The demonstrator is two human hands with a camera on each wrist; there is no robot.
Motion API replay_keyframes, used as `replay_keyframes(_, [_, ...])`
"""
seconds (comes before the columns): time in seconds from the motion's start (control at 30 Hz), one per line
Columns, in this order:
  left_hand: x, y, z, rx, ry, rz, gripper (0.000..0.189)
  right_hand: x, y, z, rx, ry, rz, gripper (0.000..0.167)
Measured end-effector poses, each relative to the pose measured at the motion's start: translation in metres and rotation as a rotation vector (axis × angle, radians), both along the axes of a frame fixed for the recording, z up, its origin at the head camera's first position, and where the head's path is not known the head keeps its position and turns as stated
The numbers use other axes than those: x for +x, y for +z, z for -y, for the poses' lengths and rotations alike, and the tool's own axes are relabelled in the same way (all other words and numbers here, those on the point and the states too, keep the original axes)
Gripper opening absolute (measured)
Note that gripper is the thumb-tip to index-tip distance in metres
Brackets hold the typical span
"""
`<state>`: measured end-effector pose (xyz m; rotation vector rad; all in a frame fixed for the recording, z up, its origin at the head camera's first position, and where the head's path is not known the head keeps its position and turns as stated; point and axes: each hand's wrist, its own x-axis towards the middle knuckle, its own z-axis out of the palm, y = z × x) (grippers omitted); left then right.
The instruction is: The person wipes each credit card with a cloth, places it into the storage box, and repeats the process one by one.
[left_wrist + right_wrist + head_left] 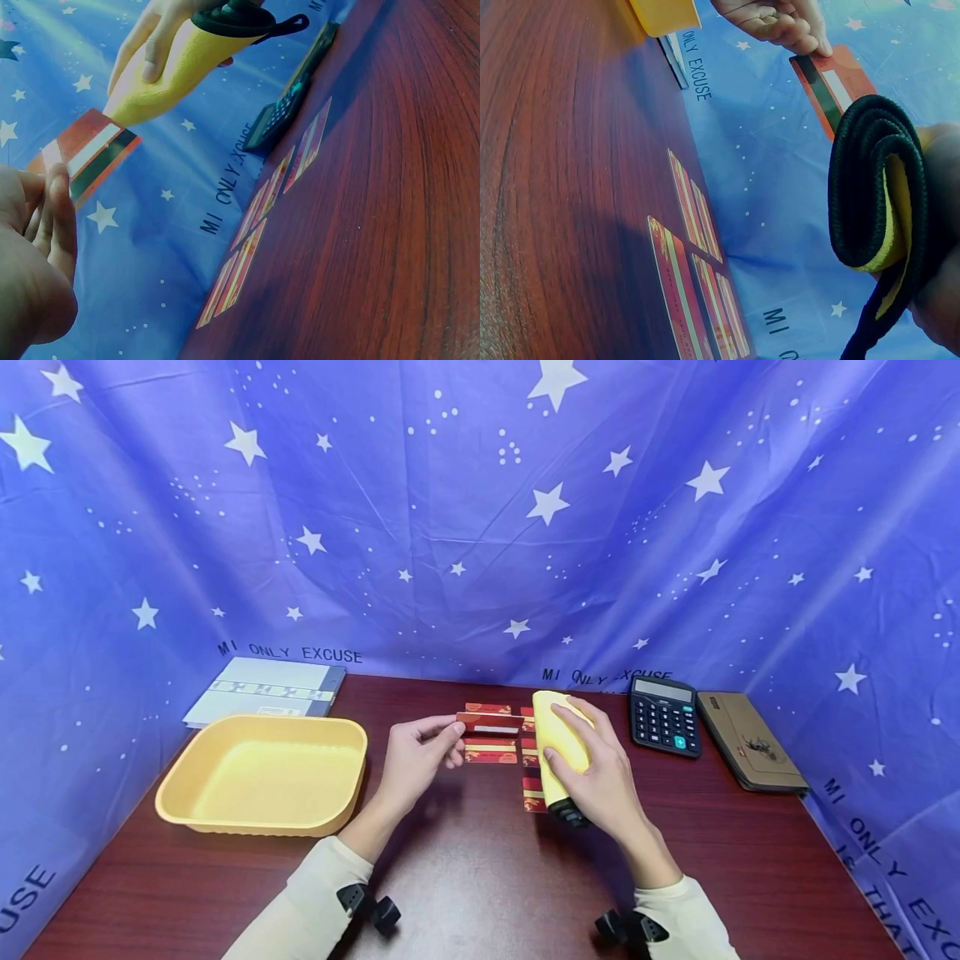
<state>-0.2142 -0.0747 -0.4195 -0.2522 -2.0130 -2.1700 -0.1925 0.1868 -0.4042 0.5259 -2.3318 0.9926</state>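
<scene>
My left hand (415, 762) pinches a red card (487, 720) by its left end, thumb against the face. The left wrist view shows the card's (101, 154) dark stripe and white strip. My right hand (606, 781) grips a folded yellow cloth (555, 743) with black edging, just right of the card. In the right wrist view, the cloth's rolled black edge (870, 187) covers one end of the card; whether they touch I cannot tell. Several red and gold cards (491, 752) lie on the table beneath both hands, partly hidden by the cloth.
On the left stands a yellow plastic basin (262, 777), with a grey-white flat box or folder (262, 685) behind it. A black calculator (663, 714) and a brown wallet (753, 743) lie at the right. Blue starred fabric (465, 527) borders the dark red wooden table (465, 893).
</scene>
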Motion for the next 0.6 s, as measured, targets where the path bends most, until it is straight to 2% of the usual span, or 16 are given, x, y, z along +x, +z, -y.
replay_keyframes(0.07, [-0.0005,-0.0005,0.0004,-0.056,0.054,-0.003,0.016,0.0005,0.0007,0.0006,-0.002,0.004,-0.001,0.063])
replay_keyframes(0.17, [-0.0016,-0.001,0.0004,-0.133,0.128,-0.054,0.013,0.001,0.0016,0.0012,-0.006,0.011,-0.002,0.063])
replay_keyframes(0.27, [-0.002,-0.0015,0.0003,-0.134,0.157,-0.087,0.014,0.0015,0.0017,0.0017,-0.011,0.018,-0.002,0.062])
replay_keyframes(0.33, [-0.0022,-0.0021,0.0001,-0.122,0.171,-0.082,0.015,0.0017,0.0015,0.0019,-0.012,0.02,-0.001,0.062])
replay_keyframes(0.57, [-0.0008,0.0001,-0.0018,0.102,0.069,0.027,0.027,0.0014,0.0003,0.0018,-0.014,0.032,-0.003,0.062])
replay_keyframes(0.6, [-0.0008,0.0002,-0.0021,0.112,0.061,0.035,0.029,0.0015,0.0003,0.0018,-0.014,0.035,-0.004,0.062])
